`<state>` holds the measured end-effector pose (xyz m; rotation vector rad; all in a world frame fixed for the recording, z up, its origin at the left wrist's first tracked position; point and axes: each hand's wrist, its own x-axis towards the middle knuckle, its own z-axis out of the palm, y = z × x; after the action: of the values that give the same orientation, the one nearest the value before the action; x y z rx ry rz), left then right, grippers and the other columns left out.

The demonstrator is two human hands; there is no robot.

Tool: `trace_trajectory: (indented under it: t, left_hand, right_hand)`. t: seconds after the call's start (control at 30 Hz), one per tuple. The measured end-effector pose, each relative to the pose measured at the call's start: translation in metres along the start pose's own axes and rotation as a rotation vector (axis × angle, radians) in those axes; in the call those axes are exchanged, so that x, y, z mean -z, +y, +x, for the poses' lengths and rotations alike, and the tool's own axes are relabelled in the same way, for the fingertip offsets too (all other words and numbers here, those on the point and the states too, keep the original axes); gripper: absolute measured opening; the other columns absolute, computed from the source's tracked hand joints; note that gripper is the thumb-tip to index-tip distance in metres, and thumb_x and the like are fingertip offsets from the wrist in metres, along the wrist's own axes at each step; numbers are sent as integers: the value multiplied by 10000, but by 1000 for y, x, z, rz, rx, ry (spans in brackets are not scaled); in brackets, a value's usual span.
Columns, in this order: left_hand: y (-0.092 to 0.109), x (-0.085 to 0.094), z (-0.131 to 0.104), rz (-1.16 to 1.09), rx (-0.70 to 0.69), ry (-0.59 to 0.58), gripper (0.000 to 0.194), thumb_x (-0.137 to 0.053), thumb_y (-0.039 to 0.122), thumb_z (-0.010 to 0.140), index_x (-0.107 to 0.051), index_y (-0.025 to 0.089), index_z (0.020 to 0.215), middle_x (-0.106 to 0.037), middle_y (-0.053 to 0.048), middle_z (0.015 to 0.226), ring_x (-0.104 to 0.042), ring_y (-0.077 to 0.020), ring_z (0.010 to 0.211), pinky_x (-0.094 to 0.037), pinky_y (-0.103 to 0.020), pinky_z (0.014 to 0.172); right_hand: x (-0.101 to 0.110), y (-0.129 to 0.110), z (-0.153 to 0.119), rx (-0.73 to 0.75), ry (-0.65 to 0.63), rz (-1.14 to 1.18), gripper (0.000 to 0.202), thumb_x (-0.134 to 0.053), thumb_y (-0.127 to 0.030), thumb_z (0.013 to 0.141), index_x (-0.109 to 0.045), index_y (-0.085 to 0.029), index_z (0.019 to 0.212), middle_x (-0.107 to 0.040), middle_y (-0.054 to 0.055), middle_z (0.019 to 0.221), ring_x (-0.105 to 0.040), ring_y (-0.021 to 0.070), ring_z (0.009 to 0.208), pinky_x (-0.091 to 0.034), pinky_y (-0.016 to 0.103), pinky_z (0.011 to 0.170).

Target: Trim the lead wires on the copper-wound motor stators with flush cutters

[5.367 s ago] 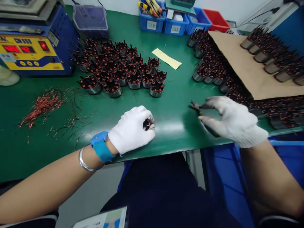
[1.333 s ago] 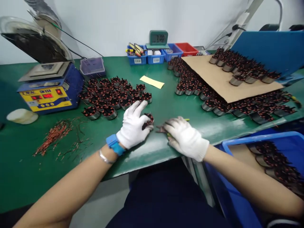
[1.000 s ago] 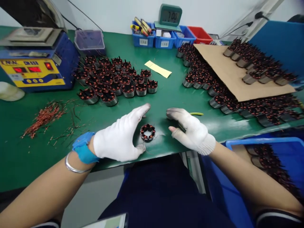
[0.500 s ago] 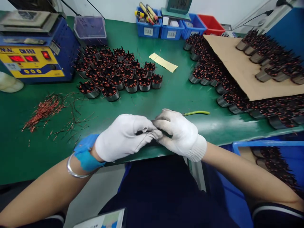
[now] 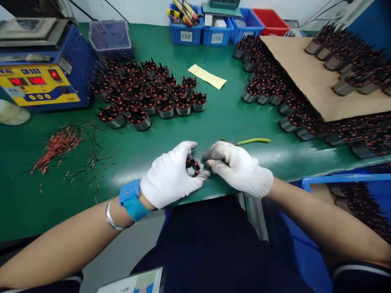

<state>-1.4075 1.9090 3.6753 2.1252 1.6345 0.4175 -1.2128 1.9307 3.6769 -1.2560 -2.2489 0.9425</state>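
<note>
Near right, a cut-off blue crate (image 5: 351, 178) holds dark cores (image 5: 357, 207). By the tabletop's (image 5: 226, 116) near edge, the left hand's (image 5: 171, 175) grip encloses a copper-wound core (image 5: 197, 165), partly hidden by fingers (image 5: 192, 145). The right hand's (image 5: 240, 167) grip is narrow; whether it pinches anything, I cannot tell. Beyond the pliers (image 5: 253, 141) lies open room; a far blue bin (image 5: 175, 37) holds tools (image 5: 186, 13).

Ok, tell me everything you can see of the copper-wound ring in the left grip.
The copper-wound ring has dark, plastic-looking parts, reddish windings and an open centre facing up toward the camera. It is near the front edge of the green table; whether it touches the surface is unclear. The left grip curls around it, hiding much of its side. A thin wire seems to run from it toward the right grip.
</note>
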Motion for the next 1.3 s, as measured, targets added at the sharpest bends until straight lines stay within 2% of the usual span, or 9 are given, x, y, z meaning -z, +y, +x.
trace_trajectory:
  t: [0.13,0.3,0.37,0.47,0.63,0.73,0.97,1.13,1.3]
  left_hand:
    - [-5,6,4,-73,-3,-62,798,-703,536,645,-425,213,1320,-672,-36,958,-679,-247,819,-526,-346,724]
    - [-9,6,7,-168,9,-69,952,-733,551,598,-340,232,1404,-673,-45,1043,-681,-269,878,-544,-370,751]
    - [-9,5,7,-174,11,-73,978,-738,553,589,-333,225,1417,-675,-47,1032,-680,-276,883,-546,-378,765]
    - [-9,5,7,-179,3,-91,1009,-758,527,577,-320,218,1432,-676,-51,1025,-676,-274,888,-544,-386,793]
    - [-11,5,7,-267,-16,-94,1133,-763,481,596,-141,220,1506,-671,-58,1035,-679,-242,856,-543,-347,736]
    - [-12,6,8,-273,-25,-117,1208,-760,488,600,-39,201,1525,-664,-68,1032,-682,-232,841,-536,-332,718]
    - [-17,8,13,-258,-79,-171,1189,-745,456,590,-66,176,1525,-668,-77,1048,-669,-212,791,-514,-298,689]
    - [-18,6,12,-221,-94,-179,1126,-690,439,663,-10,196,1526,-649,-85,1116,-674,-239,871,-508,-328,751]
    - [-16,6,12,-213,-85,-205,1150,-687,460,665,27,191,1526,-649,-80,1129,-673,-252,886,-512,-351,778]
  right_hand:
    - [6,2,2,-61,-26,-407,179,-484,-275,896,-625,-165,883,-617,87,997,-592,216,849,-454,342,749]
    - [7,-3,6,-28,-79,-173,231,-482,-332,921,-622,-198,1048,-647,41,1006,-608,180,892,-454,283,756]
    - [6,-3,7,-32,-125,-233,193,-487,-282,902,-638,-194,983,-652,45,978,-606,186,860,-443,287,728]
    - [8,-2,9,-181,-37,-408,178,-504,-288,873,-648,-185,896,-656,73,956,-606,216,832,-419,307,681]
    - [10,-12,18,-193,-134,-121,272,-478,-416,910,-657,-238,1011,-693,24,954,-625,188,849,-435,284,684]
    - [5,-16,29,-163,-185,-9,184,-578,-348,834,-661,-236,953,-697,1,922,-625,164,795,-442,261,649]
    - [3,1,28,-386,-157,315,115,-533,-313,846,-570,-208,821,-617,-28,608,-550,115,539,-426,229,515]
    - [7,-4,31,-384,-212,141,243,-629,-450,785,-634,-218,857,-691,-6,758,-600,123,639,-419,208,530]
    - [3,-7,43,-367,-258,234,151,-608,-345,761,-603,-194,752,-646,-21,643,-559,95,558,-393,186,471]
